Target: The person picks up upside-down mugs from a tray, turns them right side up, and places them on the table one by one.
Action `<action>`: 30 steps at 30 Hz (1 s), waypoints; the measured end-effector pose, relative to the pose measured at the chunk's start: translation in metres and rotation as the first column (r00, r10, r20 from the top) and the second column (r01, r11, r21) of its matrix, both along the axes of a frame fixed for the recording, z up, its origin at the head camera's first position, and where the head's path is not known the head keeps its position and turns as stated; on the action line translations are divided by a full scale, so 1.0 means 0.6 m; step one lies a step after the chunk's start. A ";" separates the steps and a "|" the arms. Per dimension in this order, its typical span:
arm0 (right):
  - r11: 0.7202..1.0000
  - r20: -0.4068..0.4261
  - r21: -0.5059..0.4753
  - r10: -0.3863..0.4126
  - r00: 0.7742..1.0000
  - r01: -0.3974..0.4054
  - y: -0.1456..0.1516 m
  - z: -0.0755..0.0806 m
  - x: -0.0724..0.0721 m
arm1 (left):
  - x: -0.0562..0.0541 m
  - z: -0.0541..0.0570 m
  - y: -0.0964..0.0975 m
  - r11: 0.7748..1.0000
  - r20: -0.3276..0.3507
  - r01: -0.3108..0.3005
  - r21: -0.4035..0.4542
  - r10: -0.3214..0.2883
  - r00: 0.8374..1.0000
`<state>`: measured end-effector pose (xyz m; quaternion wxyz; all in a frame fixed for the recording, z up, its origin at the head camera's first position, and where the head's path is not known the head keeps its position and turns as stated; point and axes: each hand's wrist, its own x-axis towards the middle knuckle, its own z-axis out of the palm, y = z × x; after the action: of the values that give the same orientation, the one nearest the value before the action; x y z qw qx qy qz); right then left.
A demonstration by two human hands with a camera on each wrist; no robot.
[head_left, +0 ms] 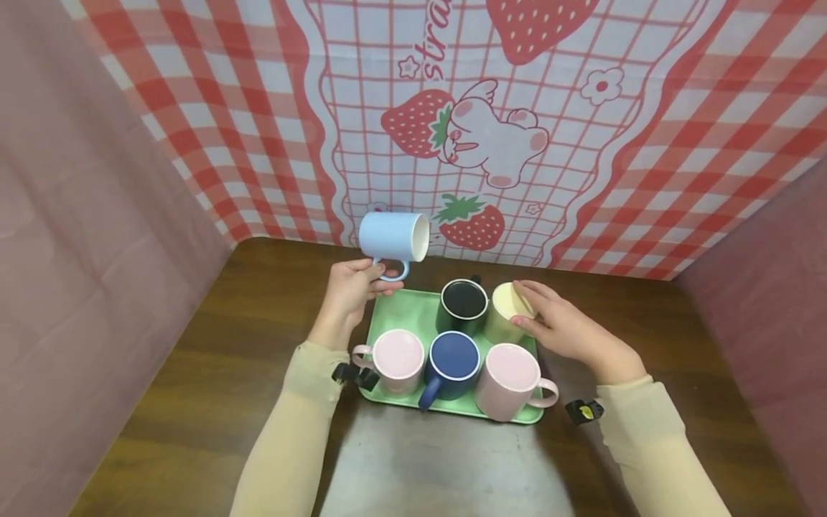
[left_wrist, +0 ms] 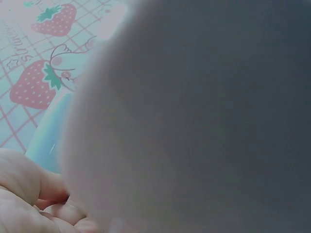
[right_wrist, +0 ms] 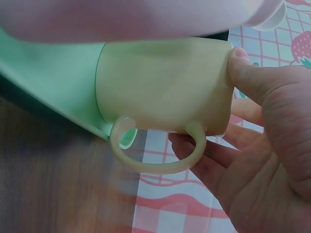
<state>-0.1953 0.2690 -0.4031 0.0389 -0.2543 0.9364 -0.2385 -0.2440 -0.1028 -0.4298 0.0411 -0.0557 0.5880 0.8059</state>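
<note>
My left hand (head_left: 354, 291) holds a light blue mug (head_left: 390, 235) by its handle, above the table's back edge. That mug lies sideways in the air, its white inside facing right. In the left wrist view only a strip of the mug (left_wrist: 47, 141) shows beside curled fingers (left_wrist: 19, 194); a blurred grey shape hides the rest. My right hand (head_left: 561, 319) grips the upper end of a pale yellow mug (right_wrist: 165, 85) standing on the green tray (head_left: 407, 312). Its thumb (right_wrist: 243, 65) presses one side near the end, with fingers around the other side. The yellow handle points away from the tray.
Also on the tray are a black mug (head_left: 464, 300), a dark blue mug (head_left: 454, 357), a left pink mug (head_left: 398, 355) and a right pink mug (head_left: 509, 370); they appear upside down. Behind the brown table (head_left: 207, 345) hangs a strawberry-print cloth (head_left: 388, 165).
</note>
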 end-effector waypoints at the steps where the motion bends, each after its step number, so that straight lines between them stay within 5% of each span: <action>1: 1.000 0.004 0.001 0.002 1.000 -0.002 0.001 0.001 -0.001 | -0.001 0.000 0.001 1.000 0.014 0.004 0.008 -0.004 1.000; 8: 1.000 0.039 0.021 0.017 0.999 -0.018 -0.002 0.011 -0.003 | -0.005 -0.004 0.004 0.995 0.087 0.032 0.090 -0.039 0.995; 19: 0.997 0.085 0.081 0.010 0.996 -0.017 -0.014 0.040 -0.014 | -0.004 0.000 0.012 0.974 0.105 0.067 0.217 -0.091 0.990; 30: 0.997 -0.015 0.045 -0.062 0.998 0.062 -0.069 0.063 -0.032 | 0.004 0.003 0.034 0.953 0.086 0.107 0.283 -0.136 0.987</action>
<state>-0.2144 0.2275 -0.3650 0.0310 -0.2258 0.9493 -0.2166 -0.2413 -0.0824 -0.4282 0.1288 -0.0551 0.4687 0.8722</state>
